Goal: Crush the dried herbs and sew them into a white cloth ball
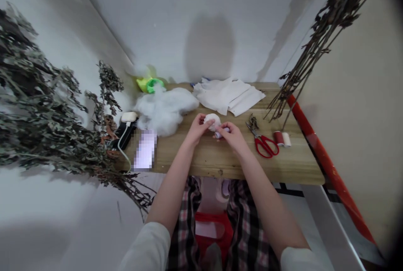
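Over the middle of the wooden table, my left hand (198, 128) is closed on a small white ball (212, 121), its thumb across the front. My right hand (232, 134) meets the ball from the right with its fingertips. Wrapped in the curled fingers of that hand is a pale lilac spool (222, 133). A heap of white stuffing (166, 107) lies left of the hands, and white cloth pieces (228, 95) lie behind them. Red-handled scissors (264, 143) are to the right, beside a red thread spool (278, 138) and a white spool (286, 139).
The wooden table (204, 166) stands against the wall. On its left are a blurred-out phone (145, 150), a black box with a cable (125, 132) and a green and yellow object (150, 84). Dried branches stand at left (47, 124) and right (317, 40).
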`<state>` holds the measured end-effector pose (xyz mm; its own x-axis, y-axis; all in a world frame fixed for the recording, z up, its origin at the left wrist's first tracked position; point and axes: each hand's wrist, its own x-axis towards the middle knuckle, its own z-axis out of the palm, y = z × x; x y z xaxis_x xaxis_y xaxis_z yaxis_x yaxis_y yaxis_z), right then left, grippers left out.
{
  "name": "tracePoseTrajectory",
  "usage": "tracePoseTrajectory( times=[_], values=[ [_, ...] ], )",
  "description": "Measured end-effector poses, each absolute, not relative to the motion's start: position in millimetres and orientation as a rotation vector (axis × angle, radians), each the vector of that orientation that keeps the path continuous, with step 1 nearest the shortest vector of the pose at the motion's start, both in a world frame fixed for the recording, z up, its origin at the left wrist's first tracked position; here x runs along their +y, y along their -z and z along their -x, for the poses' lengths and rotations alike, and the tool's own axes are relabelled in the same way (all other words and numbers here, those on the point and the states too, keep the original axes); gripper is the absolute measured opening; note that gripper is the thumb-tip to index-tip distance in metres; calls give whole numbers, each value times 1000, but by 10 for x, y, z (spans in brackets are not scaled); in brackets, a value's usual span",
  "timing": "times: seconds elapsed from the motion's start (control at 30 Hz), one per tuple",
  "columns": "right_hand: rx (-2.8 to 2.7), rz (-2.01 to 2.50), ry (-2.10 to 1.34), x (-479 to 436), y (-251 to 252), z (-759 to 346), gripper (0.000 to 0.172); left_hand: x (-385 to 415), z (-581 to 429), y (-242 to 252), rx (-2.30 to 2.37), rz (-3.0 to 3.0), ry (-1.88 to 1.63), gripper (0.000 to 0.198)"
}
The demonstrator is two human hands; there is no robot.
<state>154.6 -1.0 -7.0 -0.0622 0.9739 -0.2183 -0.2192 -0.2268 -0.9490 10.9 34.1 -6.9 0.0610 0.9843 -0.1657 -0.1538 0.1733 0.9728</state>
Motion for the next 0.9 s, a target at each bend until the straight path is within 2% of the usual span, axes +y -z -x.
tracePoseTrajectory(
  times=[0.17,0.4,0.73,0.9],
  values=[
    [-895,1138,-1611,-24,83,-1536,34,372,-106,56,1089,-819,-1216,44],
    [-801,1179,-1692,8,128,-1554,24,400,-24,56,1014,-750,-1146,39],
    [-709,1227,-1810,98,215,-1600,17,373,12,51,955,-860,-986,32],
    [-683,1287,-1793,116,197,-1607,20,348,52,18,853,-928,-934,37]
  ],
)
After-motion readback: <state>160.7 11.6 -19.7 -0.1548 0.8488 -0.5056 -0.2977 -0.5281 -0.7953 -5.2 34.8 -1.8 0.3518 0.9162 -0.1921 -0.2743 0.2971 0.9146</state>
